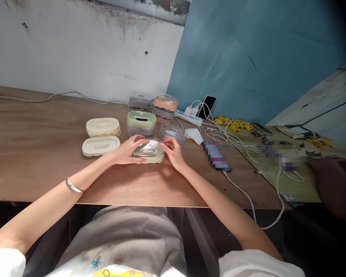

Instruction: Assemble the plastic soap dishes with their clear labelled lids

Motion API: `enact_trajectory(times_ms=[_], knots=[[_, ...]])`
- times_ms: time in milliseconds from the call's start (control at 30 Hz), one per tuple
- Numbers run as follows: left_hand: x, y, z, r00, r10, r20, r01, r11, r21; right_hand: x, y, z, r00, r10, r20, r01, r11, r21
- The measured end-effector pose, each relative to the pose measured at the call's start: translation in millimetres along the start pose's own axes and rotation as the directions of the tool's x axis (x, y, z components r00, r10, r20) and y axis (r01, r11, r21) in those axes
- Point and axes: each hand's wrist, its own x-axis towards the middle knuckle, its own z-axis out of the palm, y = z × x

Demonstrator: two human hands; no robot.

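Observation:
A pale green oval box with a clear lid [150, 151] lies on the wooden table [40, 154] in front of me. My left hand [128, 149] grips its left side, fingers over the lid. My right hand [173, 152] holds its right end, fingertips on the lid's edge. Just behind it stands a taller green box with a clear lid [141, 123], and beside that a loose clear lid [172, 132].
Two cream oval trays [100, 146] and a cream stack [103, 126] lie to the left. Grey and orange boxes [165, 105] stand at the back by a power strip [188, 117], a phone [207, 106] and white cables [233, 140]. Another person's arm [334, 181] rests at right.

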Motion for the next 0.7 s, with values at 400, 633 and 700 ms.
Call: enact_trajectory(times_ms=[400, 633, 700], knots=[[0.0, 0.3, 0.6, 0.999, 0.041, 0.003, -0.041, 0.999, -0.01, 4.7, 3.6, -1.6, 0.981, 0.183, 0.057, -0.189, 0.975, 0.117], [-1.3, 5.2, -2.6, 0.999, 0.018, 0.028, -0.017, 0.998, -0.056, 3.5, -0.1, -2.2, 0.98, 0.178, 0.085, -0.189, 0.969, 0.161], [-1.5, 6.5, -3.2, 0.999, 0.018, 0.028, -0.016, 0.997, -0.08, 3.1, -1.3, -2.7, 0.98, 0.175, 0.099, -0.19, 0.967, 0.171]])
